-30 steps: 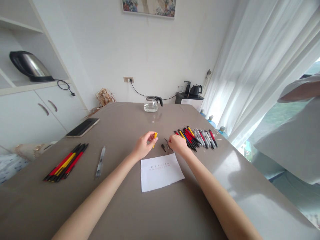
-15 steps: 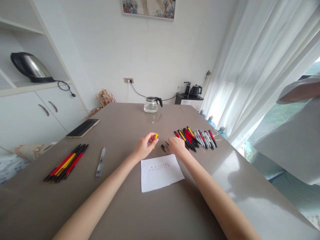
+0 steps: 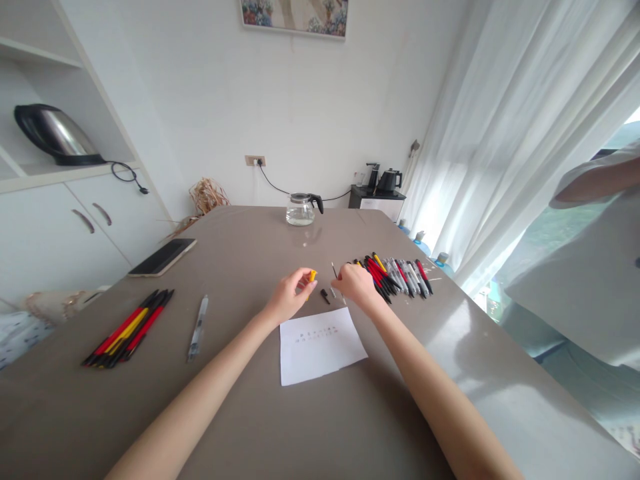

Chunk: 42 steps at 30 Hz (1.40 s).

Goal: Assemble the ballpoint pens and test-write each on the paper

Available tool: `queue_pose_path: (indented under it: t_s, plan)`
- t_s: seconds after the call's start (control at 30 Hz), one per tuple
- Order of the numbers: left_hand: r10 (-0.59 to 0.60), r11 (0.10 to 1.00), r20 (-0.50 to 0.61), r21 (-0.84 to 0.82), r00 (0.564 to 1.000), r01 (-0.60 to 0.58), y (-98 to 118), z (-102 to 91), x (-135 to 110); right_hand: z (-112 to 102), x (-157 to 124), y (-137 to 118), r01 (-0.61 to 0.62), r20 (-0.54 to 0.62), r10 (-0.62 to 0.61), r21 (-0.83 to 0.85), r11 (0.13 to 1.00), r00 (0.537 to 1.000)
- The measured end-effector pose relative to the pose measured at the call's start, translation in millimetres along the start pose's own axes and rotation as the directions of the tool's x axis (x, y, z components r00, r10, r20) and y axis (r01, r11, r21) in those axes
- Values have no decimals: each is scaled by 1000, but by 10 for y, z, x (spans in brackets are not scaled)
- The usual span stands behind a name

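Observation:
My left hand [image 3: 289, 295] is closed around a yellow pen barrel [image 3: 313, 275], which stands nearly upright between thumb and fingers. My right hand [image 3: 356, 285] pinches a thin pen refill [image 3: 334, 269], its end poking out past the fingertips. Between the hands, a short black pen part [image 3: 325, 296] lies on the table, with a small metallic piece [image 3: 333, 292], perhaps a spring, beside it. A white paper sheet [image 3: 323, 357] with small printed marks lies just below both hands. Right of my right hand is a pile of assorted pens [image 3: 385, 277], partly hidden by it.
Red, yellow and black pens [image 3: 127, 330] form a bundle at the left, near a clear pen [image 3: 199, 328]. A phone [image 3: 163, 257] lies farther back. At the table's far edge stands a glass pot [image 3: 300, 212]. Another person [image 3: 585, 267] is at the right.
My right hand has risen slightly from the table near the pen parts, and more of the refill now shows in its fingers. My left hand keeps the yellow barrel almost in place.

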State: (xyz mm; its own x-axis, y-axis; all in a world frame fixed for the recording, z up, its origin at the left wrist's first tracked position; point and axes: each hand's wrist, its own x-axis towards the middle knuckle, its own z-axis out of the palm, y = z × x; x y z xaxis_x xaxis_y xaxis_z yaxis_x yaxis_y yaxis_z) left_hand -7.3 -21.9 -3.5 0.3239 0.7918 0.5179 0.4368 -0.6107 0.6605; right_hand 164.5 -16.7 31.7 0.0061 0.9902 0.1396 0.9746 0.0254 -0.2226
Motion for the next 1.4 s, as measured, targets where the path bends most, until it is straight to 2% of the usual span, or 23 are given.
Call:
queue_pose_path:
  t_s: [0.07, 0.1, 0.2, 0.3, 0.43, 0.53, 0.63, 0.73, 0.8, 0.9, 0.97, 1.03, 1.2, 1.4]
  plan:
    - [1, 1000, 3, 11, 1000, -1, 3, -1, -4, -99, -1, -1, 68, -161, -32, 220, 973, 986]
    - [0, 1000, 2, 14, 1000, 0, 3, -2, -4, -147, -7, -9, 132, -237, -51, 339, 932, 970]
    - [-5, 1000, 1, 13, 1000, 5, 1, 0, -1, -260, -46, -66, 296, -381, -58, 605, 739, 923]
    - [-1, 1000, 3, 3, 1000, 1, -1, 5, 1, -301, -93, -141, 361, -425, -53, 689, 628, 904]
    - [9, 1000, -3, -5, 1000, -9, 11, 6, -2, -280, -129, -203, 392, -456, -79, 650, 651, 887]
    - [16, 1000, -4, -5, 1000, -16, 28, -1, -2, -259, -136, -204, 397, -416, -149, 611, 685, 897]
    - [19, 1000, -9, -6, 1000, -19, 38, -9, 2, -247, -123, -179, 391, -306, -252, 595, 702, 918]
    - [-2, 1000, -13, -7, 1000, 2, 27, -9, 6, -218, -89, -141, 339, -190, -281, 566, 752, 941]
    - [-19, 1000, -25, -8, 1000, 19, 8, -4, 6, -170, -60, -110, 310, -133, -281, 466, 829, 950]
    - [-26, 1000, -33, -12, 999, 25, -18, 7, 4, -48, -25, -61, 233, -20, -234, 195, 953, 972]
    - [-22, 1000, -28, -12, 999, 22, -29, 13, 3, 47, -12, -28, 165, 66, -167, 43, 985, 984]
    - [-23, 1000, -26, -12, 999, 22, -35, 14, 1, 130, -5, -4, 130, 135, -126, -27, 991, 983]
    - [-36, 999, -8, -17, 999, 36, -36, 5, -10, 225, -2, 0, 95, 166, -81, -74, 993, 983]
    - [-48, 999, 1, -18, 999, 48, -14, 2, -23, 229, -40, -49, 120, 158, -102, -108, 987, 982]
